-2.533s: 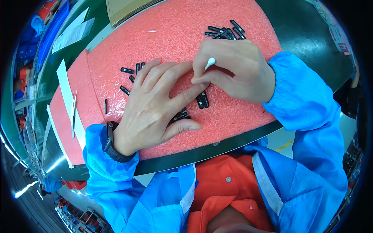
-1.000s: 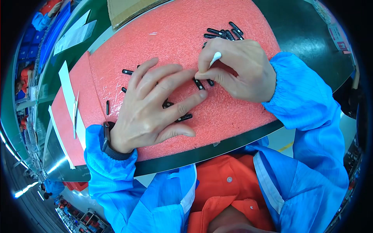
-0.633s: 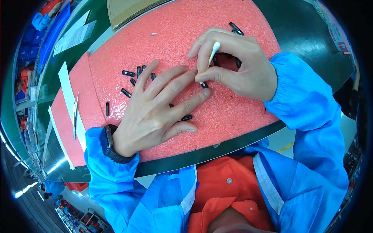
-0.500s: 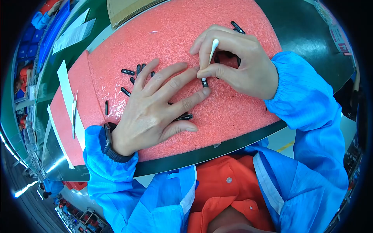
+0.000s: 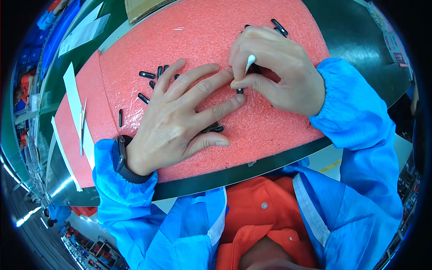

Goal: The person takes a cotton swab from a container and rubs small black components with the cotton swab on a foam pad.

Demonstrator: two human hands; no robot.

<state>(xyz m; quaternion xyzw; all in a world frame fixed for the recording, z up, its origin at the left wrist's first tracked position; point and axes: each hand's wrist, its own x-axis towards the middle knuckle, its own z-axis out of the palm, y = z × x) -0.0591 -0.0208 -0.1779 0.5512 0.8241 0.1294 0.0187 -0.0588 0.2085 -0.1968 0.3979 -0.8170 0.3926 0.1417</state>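
My right hand (image 5: 283, 72) is closed in a pinch on a cotton swab (image 5: 250, 62); one white tip points up, and the lower end meets a small black part (image 5: 240, 91) on the pink foam sheet (image 5: 270, 130). That part is mostly hidden by my fingers. My left hand (image 5: 175, 112) lies spread on the foam, with two of its fingertips at either end of the same part. More black parts (image 5: 147, 74) lie beyond the left fingers, and a few others (image 5: 216, 129) show beneath the hand. Another group (image 5: 280, 28) rests past my right hand.
Tweezers (image 5: 82, 128) lie on a white strip (image 5: 72, 90) at the left. Printed papers (image 5: 85, 33) and a cardboard piece (image 5: 144, 9) are at the back of the dark green table (image 5: 351, 36). Other people sit in the far left background.
The right hand has shifted slightly, and the swab's lower tip is now hidden behind the fingers. The left hand stays spread in nearly the same place. The whole view has moved a little.
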